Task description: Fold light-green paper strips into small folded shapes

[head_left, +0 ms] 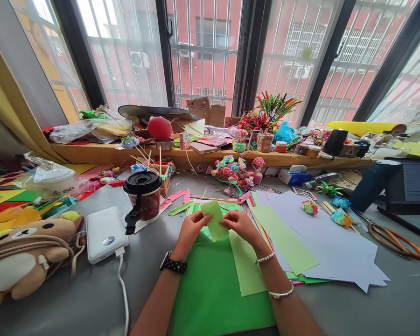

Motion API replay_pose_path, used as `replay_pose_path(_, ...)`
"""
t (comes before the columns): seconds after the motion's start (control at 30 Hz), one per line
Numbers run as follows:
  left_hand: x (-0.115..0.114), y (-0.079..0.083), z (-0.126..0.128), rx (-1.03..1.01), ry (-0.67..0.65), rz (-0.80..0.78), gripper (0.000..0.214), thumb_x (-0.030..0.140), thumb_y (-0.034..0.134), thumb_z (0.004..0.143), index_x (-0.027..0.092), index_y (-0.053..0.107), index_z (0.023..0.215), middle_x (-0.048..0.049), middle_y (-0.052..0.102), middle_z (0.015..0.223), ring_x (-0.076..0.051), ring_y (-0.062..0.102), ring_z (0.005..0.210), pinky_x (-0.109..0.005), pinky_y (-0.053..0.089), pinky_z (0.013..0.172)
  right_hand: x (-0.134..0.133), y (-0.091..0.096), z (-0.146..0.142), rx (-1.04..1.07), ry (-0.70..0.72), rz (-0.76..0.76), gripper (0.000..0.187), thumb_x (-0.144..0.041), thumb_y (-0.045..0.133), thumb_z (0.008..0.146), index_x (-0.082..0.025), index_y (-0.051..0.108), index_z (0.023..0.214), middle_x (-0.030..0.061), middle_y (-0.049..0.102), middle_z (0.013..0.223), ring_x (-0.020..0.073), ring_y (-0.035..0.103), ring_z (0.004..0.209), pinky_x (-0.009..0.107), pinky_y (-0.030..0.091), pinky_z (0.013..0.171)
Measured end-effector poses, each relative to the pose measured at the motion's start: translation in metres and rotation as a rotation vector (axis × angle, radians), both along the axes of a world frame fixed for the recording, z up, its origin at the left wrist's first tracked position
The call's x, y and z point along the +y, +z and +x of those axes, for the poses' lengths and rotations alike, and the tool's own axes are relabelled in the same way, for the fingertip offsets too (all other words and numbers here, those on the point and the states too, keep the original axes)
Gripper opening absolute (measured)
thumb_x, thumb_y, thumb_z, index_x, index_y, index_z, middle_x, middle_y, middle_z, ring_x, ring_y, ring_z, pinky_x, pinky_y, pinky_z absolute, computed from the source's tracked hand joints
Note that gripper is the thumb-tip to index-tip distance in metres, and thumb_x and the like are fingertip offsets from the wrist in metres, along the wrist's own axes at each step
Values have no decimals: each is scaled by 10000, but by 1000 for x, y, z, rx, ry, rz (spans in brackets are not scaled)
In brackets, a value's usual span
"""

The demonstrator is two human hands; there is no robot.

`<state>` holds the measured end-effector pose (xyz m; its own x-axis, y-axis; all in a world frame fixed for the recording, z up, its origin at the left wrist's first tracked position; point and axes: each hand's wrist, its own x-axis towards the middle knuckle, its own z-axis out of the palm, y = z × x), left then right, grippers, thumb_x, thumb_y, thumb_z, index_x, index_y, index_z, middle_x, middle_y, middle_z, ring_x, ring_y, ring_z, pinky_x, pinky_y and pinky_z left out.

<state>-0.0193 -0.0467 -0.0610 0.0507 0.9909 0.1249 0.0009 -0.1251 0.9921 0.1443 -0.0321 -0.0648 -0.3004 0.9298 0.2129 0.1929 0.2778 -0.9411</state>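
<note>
A small light green piece of paper [215, 223] is held up between my two hands above a green board [210, 289]. My left hand [195, 225] pinches its left edge, and my right hand [238, 224] pinches the right edge. Under my right wrist, a larger light green sheet [247, 268] lies partly on the board. Another light green strip [283, 238] rests on a stack of white paper [336, 254] to the right. Folded green paper [181, 208] and pink strips [175, 198] lie just beyond my left hand.
At left stand a lidded coffee cup [145, 196], a white power bank [107, 233] with a cable, and a plush bear [31, 252]. Scissors [395, 240], a dark bottle [374, 184] and a laptop [413, 186] are at right. Paper flowers [233, 170] stand ahead, below a cluttered windowsill [210, 156].
</note>
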Motion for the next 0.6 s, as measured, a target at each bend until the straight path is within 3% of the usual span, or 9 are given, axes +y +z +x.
replay_pose_path(0.17,1,-1,0,101,14,-38,288,350,617,586,121,605,762,-24,625,666,-151,559,626,-239,426,580,3,-1,3,69,-105,34,212,-352,545,667,-152,597,717,17,601,670,132,530,608,231,403,554)
replay_pose_path(0.33,0,3,-5,196,68,173,322,351,594,621,174,580,890,-35,625,884,-158,567,787,-243,425,696,0,5,9,-191,8,153,187,-323,539,686,-162,634,698,22,625,667,142,542,626,227,399,559)
replay_pose_path(0.47,-3,6,-5,470,-35,231,195,357,547,663,185,634,693,-9,653,736,-157,573,715,-230,412,666,-6,9,6,-272,99,216,191,-295,498,724,-172,643,710,16,635,682,135,548,641,214,398,571)
replay_pose_path(0.6,-3,6,-5,577,-16,266,190,342,530,674,182,631,658,1,652,697,-151,569,677,-221,405,629,-2,7,8,-300,55,206,196,-282,499,718,-155,648,714,34,643,691,145,559,646,218,409,568)
